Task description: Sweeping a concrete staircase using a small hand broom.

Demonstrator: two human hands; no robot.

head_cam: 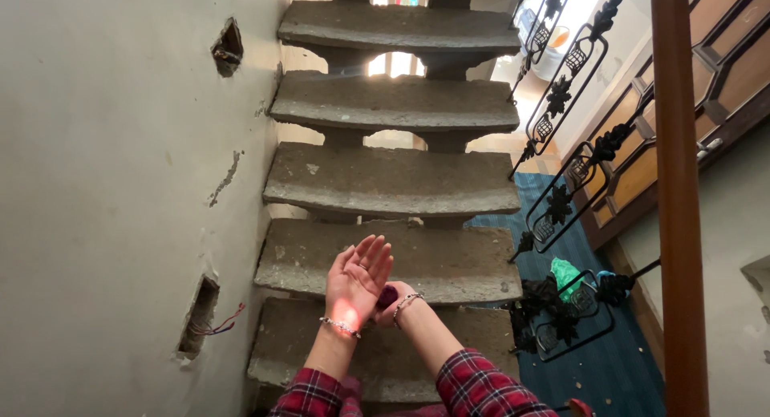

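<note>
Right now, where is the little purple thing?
In the head view, the small purple thing sits low in the middle, tucked between the left hand and the right hand, over the concrete stairs.

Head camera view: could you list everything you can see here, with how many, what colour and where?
concrete steps: five in view, grey, bare, rising up the middle
wall: one, pale plaster, on the left
wall holes: two, dark, one high, one low with red and blue wires sticking out
iron railing: one, black with leaf ornaments, right of the steps
wooden post: one, brown, far right
floor covering: blue, below the railing
green thing: one, behind the railing, too small to tell
left hand: open, fingers spread, palm lit reddish, beaded bracelet, plaid sleeve
right hand: mostly hidden behind the left, on a small dark purple thing, bracelet, plaid sleeve
</note>
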